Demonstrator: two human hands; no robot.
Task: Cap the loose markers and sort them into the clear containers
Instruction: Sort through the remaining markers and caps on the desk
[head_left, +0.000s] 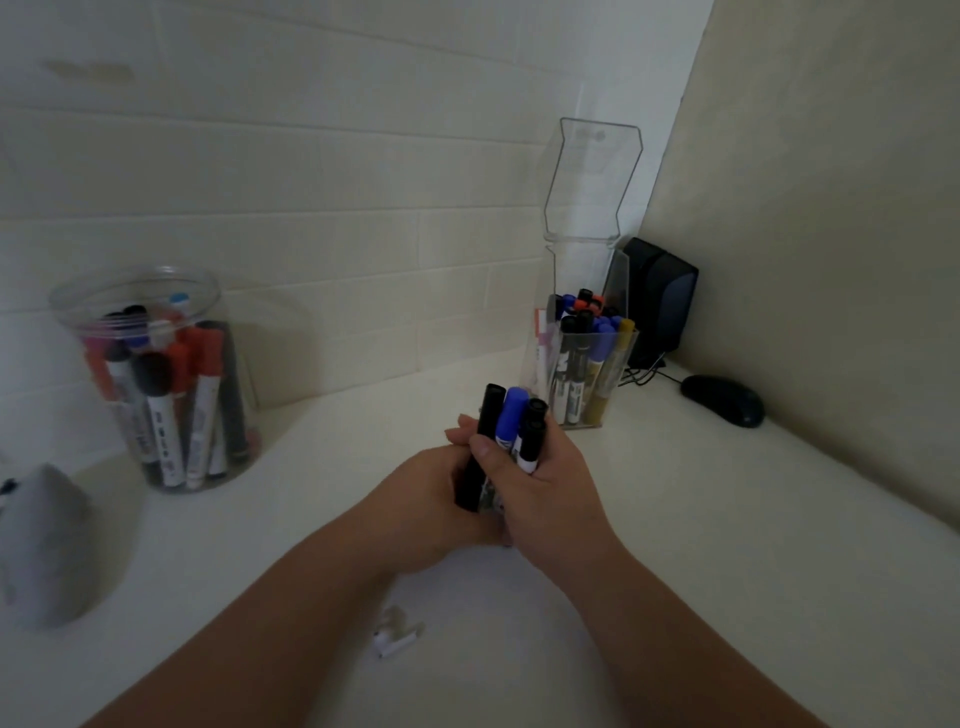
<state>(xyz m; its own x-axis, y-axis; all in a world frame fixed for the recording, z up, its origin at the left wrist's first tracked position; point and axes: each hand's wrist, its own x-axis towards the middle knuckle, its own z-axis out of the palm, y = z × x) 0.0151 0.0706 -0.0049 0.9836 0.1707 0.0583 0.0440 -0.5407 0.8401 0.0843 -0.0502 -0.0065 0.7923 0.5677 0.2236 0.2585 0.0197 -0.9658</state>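
Both my hands meet at the middle of the white table around a bundle of capped markers (511, 431), black and blue caps pointing up. My right hand (540, 483) wraps the bundle from the right, thumb across its front. My left hand (431, 499) cups it from the left and below. A round clear jar (156, 379) at the left holds several red, black and white markers. A tall clear box with its lid flipped up (584, 364) stands just behind the bundle, filled with several black, blue, orange and yellow markers.
A black speaker (660, 306) and a black mouse (722, 400) with cables sit in the right corner. A grey soft object (41, 540) lies at the left edge. A small white piece (397, 631) lies on the table (727, 571) between my forearms.
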